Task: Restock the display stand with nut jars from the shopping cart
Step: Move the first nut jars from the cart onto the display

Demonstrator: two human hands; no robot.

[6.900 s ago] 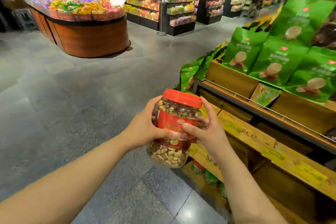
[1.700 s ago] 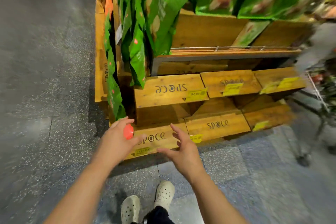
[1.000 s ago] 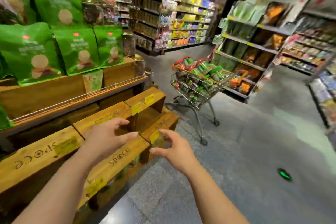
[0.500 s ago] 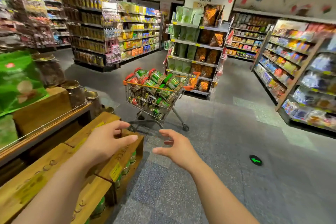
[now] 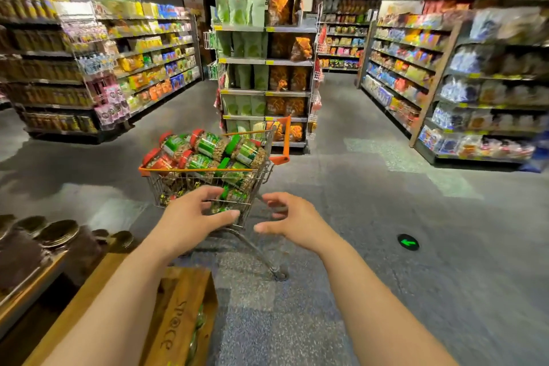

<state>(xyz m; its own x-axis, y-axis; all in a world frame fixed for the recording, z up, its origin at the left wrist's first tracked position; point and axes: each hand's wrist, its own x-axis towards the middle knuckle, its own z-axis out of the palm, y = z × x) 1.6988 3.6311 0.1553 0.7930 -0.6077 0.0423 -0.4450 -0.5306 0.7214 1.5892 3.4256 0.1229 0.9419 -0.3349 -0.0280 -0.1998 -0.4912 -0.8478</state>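
The jars lie heaped on their sides in the cart, clear plastic showing nuts inside, with red or green lids and matching green or red labels (the print is too blurred to read). The pile rises above the cart's orange rim, and more jars show through the wire wall lower down. The cart stands on the grey floor straight ahead, its orange handle on the far right side and one caster visible near the front.

Both hands are held out toward the cart and hold nothing. The left hand has its fingers spread and loosely bent, overlapping the cart's near wall in the view; whether it touches the wire I cannot tell. The right hand is likewise spread and relaxed, just right of the cart's corner, apart from it.

At lower left is the stand, a wooden crate front stamped with letters, something green showing inside it. Above it, a shelf carries dark jars with metal lids. Behind the cart stands an end rack of green and orange bags, with long aisles on both sides. A green arrow marker sits on the floor to the right.
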